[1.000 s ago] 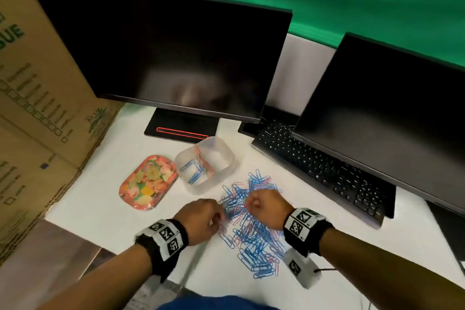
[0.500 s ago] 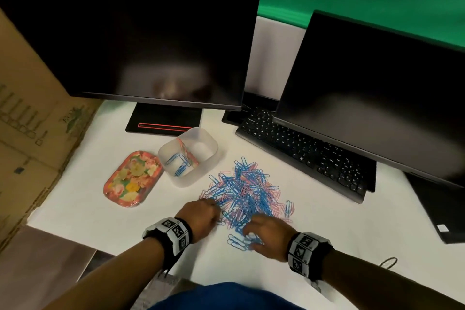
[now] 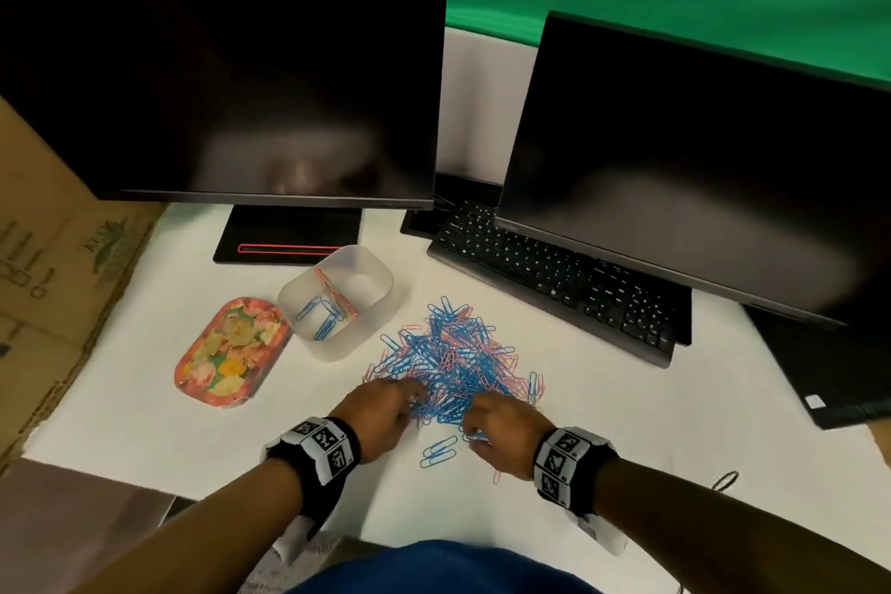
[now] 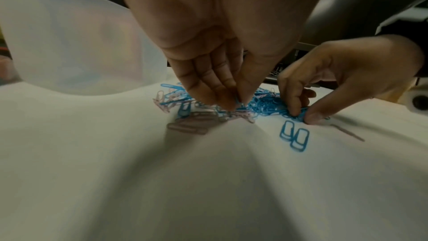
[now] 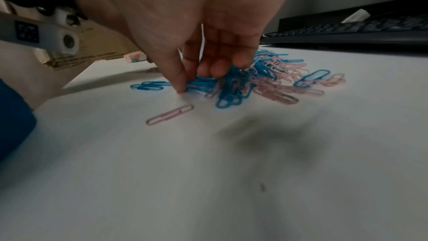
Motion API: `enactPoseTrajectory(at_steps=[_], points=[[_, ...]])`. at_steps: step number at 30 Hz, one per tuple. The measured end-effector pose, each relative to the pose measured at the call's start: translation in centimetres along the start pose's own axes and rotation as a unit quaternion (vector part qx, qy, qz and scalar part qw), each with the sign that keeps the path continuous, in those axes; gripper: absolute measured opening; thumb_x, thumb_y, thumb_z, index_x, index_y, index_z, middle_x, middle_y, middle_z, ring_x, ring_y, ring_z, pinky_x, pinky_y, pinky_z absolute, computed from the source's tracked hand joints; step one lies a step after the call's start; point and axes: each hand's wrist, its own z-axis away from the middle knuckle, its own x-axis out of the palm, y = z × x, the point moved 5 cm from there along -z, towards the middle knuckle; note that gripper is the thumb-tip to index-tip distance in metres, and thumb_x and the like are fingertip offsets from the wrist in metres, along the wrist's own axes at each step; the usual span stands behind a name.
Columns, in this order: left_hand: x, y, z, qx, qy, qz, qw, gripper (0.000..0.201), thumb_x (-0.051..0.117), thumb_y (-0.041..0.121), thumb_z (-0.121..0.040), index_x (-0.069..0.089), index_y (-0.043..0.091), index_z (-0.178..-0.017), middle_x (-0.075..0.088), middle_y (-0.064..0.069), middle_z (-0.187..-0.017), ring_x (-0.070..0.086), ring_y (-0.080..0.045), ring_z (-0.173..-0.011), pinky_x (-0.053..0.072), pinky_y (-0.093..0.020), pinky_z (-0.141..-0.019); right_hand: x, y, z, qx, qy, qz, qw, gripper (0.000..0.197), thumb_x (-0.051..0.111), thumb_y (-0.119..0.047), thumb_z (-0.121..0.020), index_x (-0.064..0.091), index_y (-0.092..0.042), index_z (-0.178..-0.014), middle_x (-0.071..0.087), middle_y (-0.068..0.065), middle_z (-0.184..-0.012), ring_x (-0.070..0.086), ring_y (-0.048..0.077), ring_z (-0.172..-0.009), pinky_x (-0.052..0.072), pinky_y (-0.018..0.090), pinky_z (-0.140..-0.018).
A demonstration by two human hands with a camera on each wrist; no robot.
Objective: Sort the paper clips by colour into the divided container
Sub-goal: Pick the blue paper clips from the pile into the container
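A pile of blue and pink paper clips (image 3: 453, 362) lies on the white table (image 3: 144, 424). Behind it to the left stands the translucent divided container (image 3: 371, 318); its left compartment holds a few blue clips (image 3: 318, 318), and pink ones lean on the divider. My left hand (image 3: 414, 396) is at the pile's near left edge, where thumb and fingers pinch a blue clip (image 4: 238, 102). My right hand (image 3: 475, 434) is at the near right edge, thumb and forefinger closed on blue clips (image 4: 298, 114). Two loose blue clips (image 4: 294, 137) lie between the hands, and a single pink clip (image 5: 170, 115) lies near the right thumb.
A floral tray (image 3: 231, 352) sits left of the container. Two dark monitors (image 3: 222, 77) (image 3: 699, 169) and a black keyboard (image 3: 554, 285) stand behind the pile. A cardboard box (image 3: 48, 256) walls the left side. A small black loop (image 3: 724, 480) lies at the right.
My right hand has drawn back from the middle of the pile to its near edge. My left hand stays at the left edge. The head view has shifted slightly.
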Motion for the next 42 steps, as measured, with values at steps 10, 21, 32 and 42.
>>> enactPoseTrajectory(at_steps=[10,21,32,42], points=[[0.6,0.8,-0.7,-0.025,-0.022,0.152,0.988,0.026,0.045,0.006,-0.075,0.056,0.028,-0.085,0.060,0.010,-0.065,0.058,-0.007,-0.063,0.053,-0.026,-0.071,-0.2,0.5,0.0,0.084,-0.013,-0.015,0.996,0.019,0.048,-0.019,-0.091,0.061,-0.010,-0.100,0.057,0.008,-0.109,0.054,0.027,-0.103,0.042,0.031,-0.081],[0.5,0.5,-1.2,-0.073,-0.041,0.199,0.976,0.054,0.066,-0.005,-0.070,0.052,0.028,-0.111,0.062,0.006,-0.071,0.060,-0.014,-0.067,0.053,-0.029,-0.071,-0.1,0.6,-0.4,0.099,-0.028,-0.034,0.994,0.018,0.047,-0.014,-0.090,0.061,-0.007,-0.099,0.058,0.011,-0.109,0.055,0.028,-0.102,0.046,0.034,-0.083],[0.7,1.7,-1.5,-0.080,-0.051,0.204,0.974,0.023,0.049,0.003,-0.088,0.056,0.023,-0.080,0.057,0.008,-0.075,0.052,-0.004,-0.063,0.040,-0.008,-0.056,-1.3,3.1,-0.1,0.185,0.047,-0.296,0.936,0.017,0.074,-0.014,-0.076,0.064,-0.026,-0.068,0.063,-0.008,-0.074,0.056,0.003,-0.066,0.045,0.015,-0.063],[2.5,2.8,-1.2,-0.017,-0.088,-0.050,0.995,0.026,0.065,0.036,-0.079,0.061,0.023,-0.100,0.063,0.003,-0.107,0.059,-0.019,-0.099,0.043,-0.024,-0.079,-4.2,4.3,-0.6,0.257,0.099,-0.535,0.799,0.014,0.070,-0.007,-0.082,0.063,-0.012,-0.072,0.064,0.008,-0.070,0.054,0.010,-0.057,0.042,0.016,-0.051]])
